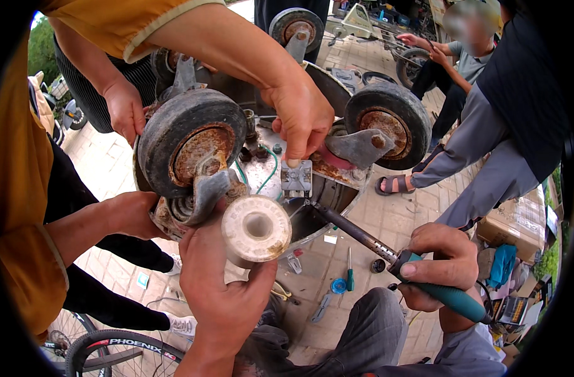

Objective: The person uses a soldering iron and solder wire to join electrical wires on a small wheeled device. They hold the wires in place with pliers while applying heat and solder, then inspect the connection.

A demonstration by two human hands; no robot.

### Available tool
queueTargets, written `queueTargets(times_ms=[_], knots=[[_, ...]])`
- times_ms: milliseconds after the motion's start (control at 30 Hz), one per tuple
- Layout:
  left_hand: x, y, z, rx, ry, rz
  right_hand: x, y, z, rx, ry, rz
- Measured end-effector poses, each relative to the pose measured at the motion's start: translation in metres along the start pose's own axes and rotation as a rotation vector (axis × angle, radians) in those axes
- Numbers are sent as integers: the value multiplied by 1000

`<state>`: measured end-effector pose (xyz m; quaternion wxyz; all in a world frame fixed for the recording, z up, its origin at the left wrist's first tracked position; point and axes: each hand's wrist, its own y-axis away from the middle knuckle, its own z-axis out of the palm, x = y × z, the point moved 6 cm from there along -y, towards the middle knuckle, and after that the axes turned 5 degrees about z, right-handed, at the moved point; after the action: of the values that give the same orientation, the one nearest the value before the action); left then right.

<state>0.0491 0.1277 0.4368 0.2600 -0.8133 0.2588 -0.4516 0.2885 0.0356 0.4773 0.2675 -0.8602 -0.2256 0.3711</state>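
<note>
My left hand (221, 286) grips a cream-white solder spool (236, 234), its round end with the centre hole facing up. In my right hand (441, 267) is a soldering iron (362, 239) with a teal handle. The iron's tip meets the lower edge of a small square grey metal part (296, 178), or lies just beside it; which, I cannot tell. A co-worker's hand (299, 116) presses that part from above with a fingertip. Thin green wires (271, 173) loop beside it, over the upturned machine base (328, 210) with its rusty caster wheels (196, 147).
The co-worker's other hand (133, 217) and another person's hand (125, 107) steady the base. On the paving lie a screwdriver (350, 279), a blue round tin (338, 286) and pliers (280, 292). A bicycle wheel (120, 352) stands lower left, a cardboard box (516, 223) right.
</note>
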Motion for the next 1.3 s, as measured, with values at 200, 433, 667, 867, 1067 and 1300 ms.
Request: queueTargets(times_ms=[200,433,667,867,1067,1300], knots=[[0,0,-2,21,28,-39,3,-1,6,-9,-11,8],[2,0,-2,17,-3,-12,1,1,2,24,2,-7],[1,0,-5,15,0,-8,0,-3,9,-24,18,-25],[-1,2,-6,16,11,-23,-8,-3,7,-5,103,-122],[1,0,-6,9,30,-37,-6,-4,11,-27,92,-111],[0,0,-3,9,50,-38,-3,-2,7,-1,80,-73]])
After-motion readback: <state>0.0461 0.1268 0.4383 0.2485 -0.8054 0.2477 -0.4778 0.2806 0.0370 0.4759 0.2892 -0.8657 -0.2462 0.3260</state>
